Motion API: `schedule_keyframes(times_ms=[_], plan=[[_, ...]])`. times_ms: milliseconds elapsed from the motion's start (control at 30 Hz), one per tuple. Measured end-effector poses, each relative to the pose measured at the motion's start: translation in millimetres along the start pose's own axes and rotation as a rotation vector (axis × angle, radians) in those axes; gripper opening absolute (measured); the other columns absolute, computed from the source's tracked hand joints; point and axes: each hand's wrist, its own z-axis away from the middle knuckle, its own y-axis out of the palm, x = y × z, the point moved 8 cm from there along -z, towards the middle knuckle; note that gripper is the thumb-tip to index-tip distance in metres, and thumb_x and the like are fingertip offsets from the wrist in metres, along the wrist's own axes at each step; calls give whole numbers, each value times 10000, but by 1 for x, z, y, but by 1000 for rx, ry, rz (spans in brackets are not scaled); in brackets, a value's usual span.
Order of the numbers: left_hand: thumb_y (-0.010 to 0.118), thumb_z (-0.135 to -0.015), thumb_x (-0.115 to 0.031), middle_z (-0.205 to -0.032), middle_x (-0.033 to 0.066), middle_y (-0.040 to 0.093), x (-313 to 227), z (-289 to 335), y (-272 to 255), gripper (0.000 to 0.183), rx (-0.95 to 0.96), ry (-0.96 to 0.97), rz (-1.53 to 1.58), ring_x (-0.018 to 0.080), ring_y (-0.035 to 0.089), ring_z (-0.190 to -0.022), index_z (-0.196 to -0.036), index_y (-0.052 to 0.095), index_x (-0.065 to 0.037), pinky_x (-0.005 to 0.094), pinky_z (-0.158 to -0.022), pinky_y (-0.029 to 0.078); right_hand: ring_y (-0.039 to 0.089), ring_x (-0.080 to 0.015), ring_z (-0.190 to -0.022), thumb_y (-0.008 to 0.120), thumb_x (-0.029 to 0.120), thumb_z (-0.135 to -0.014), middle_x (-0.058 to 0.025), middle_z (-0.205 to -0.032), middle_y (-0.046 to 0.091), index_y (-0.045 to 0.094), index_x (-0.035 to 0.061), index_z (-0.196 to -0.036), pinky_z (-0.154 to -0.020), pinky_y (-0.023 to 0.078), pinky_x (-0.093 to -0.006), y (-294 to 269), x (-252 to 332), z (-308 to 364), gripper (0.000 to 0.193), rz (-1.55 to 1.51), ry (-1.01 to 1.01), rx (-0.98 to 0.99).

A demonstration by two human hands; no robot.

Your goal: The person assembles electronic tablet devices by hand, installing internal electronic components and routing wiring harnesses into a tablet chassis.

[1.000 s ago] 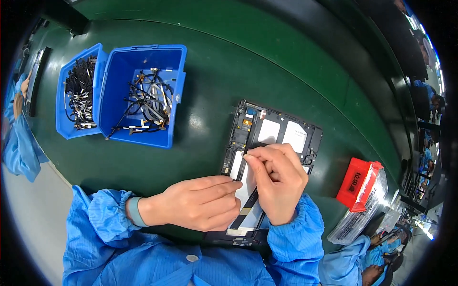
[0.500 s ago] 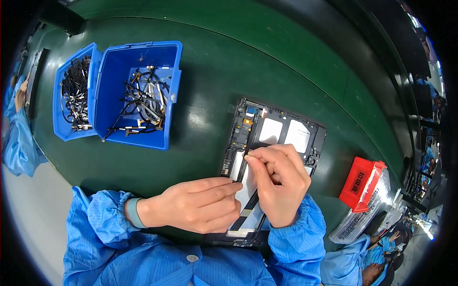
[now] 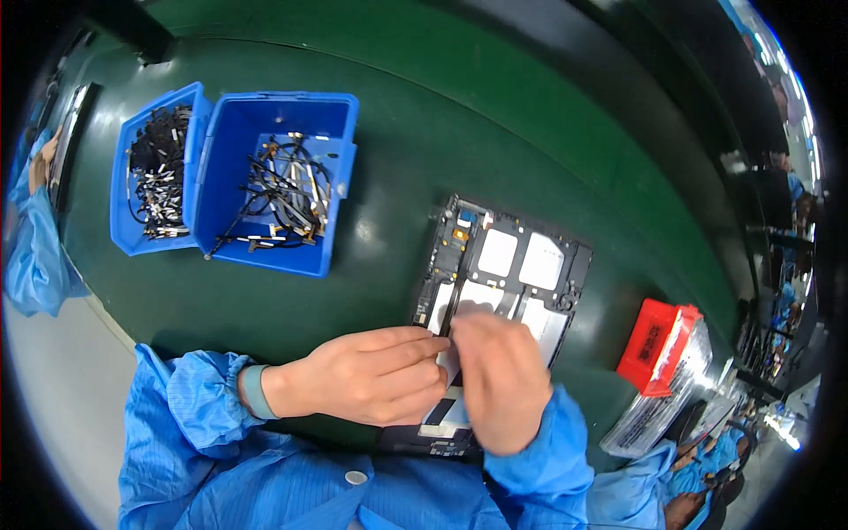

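Left hand, fingers together, at the left side of the opened tablet, which lies right of centre on the table. Right hand, blurred, over the tablet; grip cannot be told. Red box at right; blue bins with cables far left.

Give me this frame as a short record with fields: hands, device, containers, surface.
left hand: over the device, hold unclear
right hand: over the device, blurred, hold unclear
device: dark, flat, white panels showing
left blue bin: black-and-white cables
right blue bin: loose cables
red box: right of device
table: green
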Motion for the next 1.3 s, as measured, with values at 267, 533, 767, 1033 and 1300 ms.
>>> schedule_keyframes(times_ms=[267, 533, 767, 1033, 1300], plan=[[645, -758, -226, -953, 72, 632, -8, 0, 2, 210, 42, 49, -15, 215, 634, -974, -862, 605, -48, 336, -919, 508, 573, -307, -1008, 608, 37, -725, -155, -1126, 567, 619, -42, -1117, -837, 472, -372, 3, 10, -3, 400, 412, -322, 44], [611, -766, -212, -1012, 125, 658, -8, 12, -19, 297, 59, -20, -78, 248, 615, -1073, -975, 647, -5, 372, -991, 460, 416, -335, -1243, 736, 314, -742, -105, -1362, 457, 584, 196, -1291, -1013, 326, -552, -1, 16, 38, 581, 428, -205, 338], [639, -704, -117, -801, 72, 602, 56, 14, -100, 168, -80, -242, -329, 229, 613, -769, -855, 607, -52, 356, -740, 500, 272, -435, -1366, 823, 511, -567, -183, -1489, 308, 527, 233, -1355, -1068, 140, -696, 5, 0, 53, 887, 520, -174, 550], [616, -706, -97, -783, 66, 572, 137, -3, -72, 19, -21, -491, -638, 227, 597, -792, -701, 606, -81, 338, -694, 494, 454, -297, -1276, 805, 305, -664, -119, -1404, 458, 558, 116, -1279, -1114, 187, -600, -27, -58, -85, 689, 442, -210, -161], [622, -696, -122, -770, 67, 572, 133, -6, -58, 55, 72, -422, -659, 220, 580, -782, -719, 610, -74, 341, -683, 475, 456, -327, -1269, 665, 155, -853, -93, -1280, 549, 638, 90, -1115, -1124, 171, -593, -42, -49, -134, 272, 535, -356, -448]])
